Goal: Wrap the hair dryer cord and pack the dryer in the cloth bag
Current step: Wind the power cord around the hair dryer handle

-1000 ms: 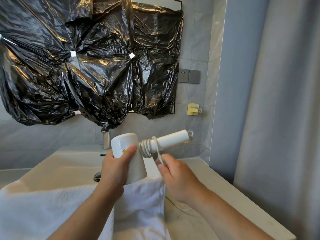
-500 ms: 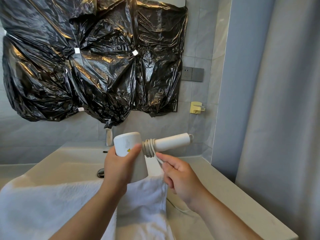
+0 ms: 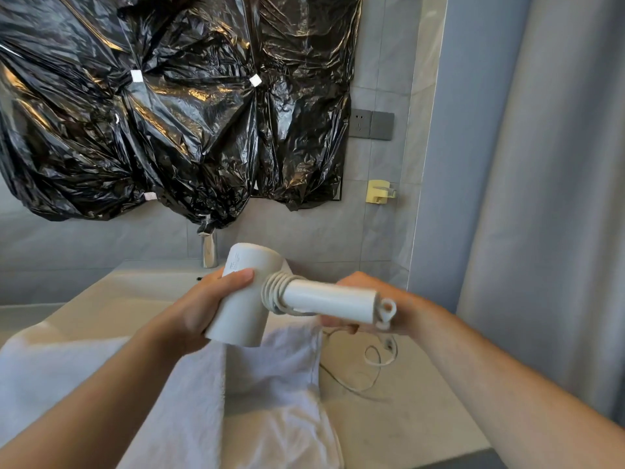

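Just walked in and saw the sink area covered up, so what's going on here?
A person is winding a white hair dryer's cord. The left hand grips the hair dryer by its body above a white towel. The right hand, partly hidden behind the handle, guides the cord. Several loops sit at the handle's base; the rest lies loose on the counter. No cloth bag is visible.

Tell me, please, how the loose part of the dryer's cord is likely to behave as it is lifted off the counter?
Probably floppy: the cord lies in slack loops on the counter. It likely trails and swings rather than holding shape.
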`<action>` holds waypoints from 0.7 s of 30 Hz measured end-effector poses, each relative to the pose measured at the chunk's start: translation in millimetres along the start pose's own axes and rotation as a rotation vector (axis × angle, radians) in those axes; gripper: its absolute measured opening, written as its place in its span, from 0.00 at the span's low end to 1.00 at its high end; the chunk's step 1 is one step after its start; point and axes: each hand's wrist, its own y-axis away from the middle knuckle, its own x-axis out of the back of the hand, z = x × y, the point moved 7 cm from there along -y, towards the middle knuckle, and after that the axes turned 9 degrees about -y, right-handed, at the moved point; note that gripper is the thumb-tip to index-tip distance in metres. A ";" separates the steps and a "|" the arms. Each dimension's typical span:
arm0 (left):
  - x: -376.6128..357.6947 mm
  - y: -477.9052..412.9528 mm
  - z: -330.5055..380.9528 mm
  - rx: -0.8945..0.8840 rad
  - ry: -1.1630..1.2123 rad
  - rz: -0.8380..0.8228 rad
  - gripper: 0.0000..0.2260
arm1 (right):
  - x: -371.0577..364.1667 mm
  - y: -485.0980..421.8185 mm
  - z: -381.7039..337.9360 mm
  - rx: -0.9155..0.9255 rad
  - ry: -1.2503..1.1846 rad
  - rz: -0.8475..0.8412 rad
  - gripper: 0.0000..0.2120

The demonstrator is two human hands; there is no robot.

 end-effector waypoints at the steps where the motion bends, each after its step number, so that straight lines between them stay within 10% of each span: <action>1: 1.2 1.0 0.1 -0.001 -0.023 -0.029 0.45 | 1.7 -0.3 -2.8 -0.020 0.060 -0.015 0.03; 12: -2.8 -2.4 24.9 -0.204 -0.641 0.123 0.23 | 7.5 -8.1 -4.7 -0.033 0.197 0.265 0.06; 21: 0.0 3.5 15.0 -0.264 -0.671 0.589 0.28 | -19.0 -1.2 6.2 -0.010 -0.434 0.476 0.11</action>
